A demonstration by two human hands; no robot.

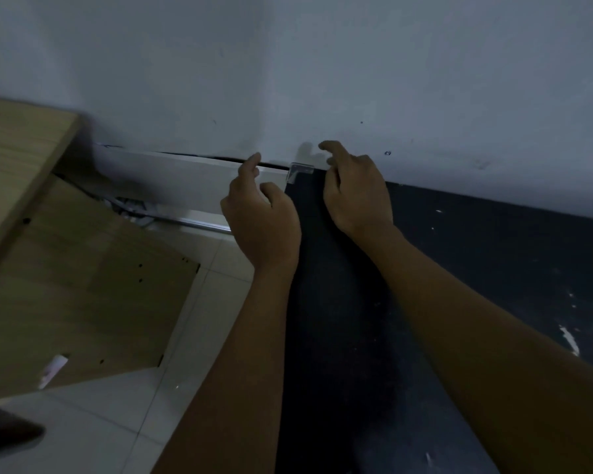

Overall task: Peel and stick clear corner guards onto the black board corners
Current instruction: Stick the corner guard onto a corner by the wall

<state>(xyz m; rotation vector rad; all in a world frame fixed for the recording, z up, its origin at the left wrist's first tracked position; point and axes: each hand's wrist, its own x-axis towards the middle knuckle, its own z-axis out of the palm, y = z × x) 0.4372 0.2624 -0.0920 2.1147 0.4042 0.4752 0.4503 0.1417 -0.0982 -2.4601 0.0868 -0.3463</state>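
corner guard [300,171]: clear, sitting on the top-left corner of the black board, at 12 o'clock from frame center, wrapping both edges of that corner. Neither hand is touching it.
black board [339,302]: leaning up against the wall, running from 6 o'clock up to the guard at 12; scuffed white marks showing on the dark band at 3 o'clock.
left hand [259,220]: hovering at 9 o'clock of the guard, fingers loosely curled, thumb up near the board's left edge, gripping nothing that I can see.
right hand [355,189]: hanging at 3 o'clock of the guard over the board's top edge, index finger reaching up toward the wall, other fingers relaxed and half bent, holding nothing.
wall [322,70]: pale, filling 10 to 2 o'clock behind the board.
white panel [185,181]: lying along the wall base at 9 o'clock of the guard.
wooden panels [65,268]: leaning at 8 to 9 o'clock, drilled holes showing.
tiled floor [117,422]: light tiles, showing at 7 o'clock.
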